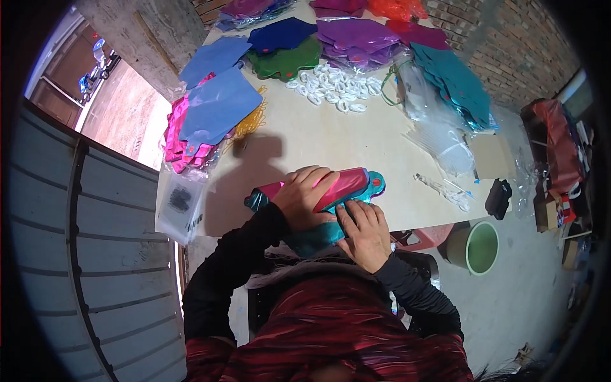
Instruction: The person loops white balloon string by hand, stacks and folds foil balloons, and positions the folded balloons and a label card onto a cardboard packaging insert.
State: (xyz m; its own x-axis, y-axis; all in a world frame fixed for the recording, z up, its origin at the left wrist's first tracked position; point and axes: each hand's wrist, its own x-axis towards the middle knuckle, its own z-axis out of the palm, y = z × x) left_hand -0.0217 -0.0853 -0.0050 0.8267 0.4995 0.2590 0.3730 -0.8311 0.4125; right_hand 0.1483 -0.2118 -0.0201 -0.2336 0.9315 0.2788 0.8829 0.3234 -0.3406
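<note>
At the table's front edge lies a shiny teal piece (316,240) with a pink piece (350,183) rolled or folded over it. My left hand (306,196) is wrapped over the pink piece, its fingers pointing right and its thumb on the teal. Beside it, my right hand (365,236) lies on the teal material with its fingers stretched out and slightly apart. A teal tab with a red spot (377,182) sticks out at the right end. The undersides of both hands are hidden.
Stacks of blue (223,105), green (286,59), purple (356,41) and teal sheets (455,83) ring the table (318,140). White loops (334,86), yellow bands (250,120), and a black object (498,198) lie there too. A green bucket (482,248) stands on the floor at right.
</note>
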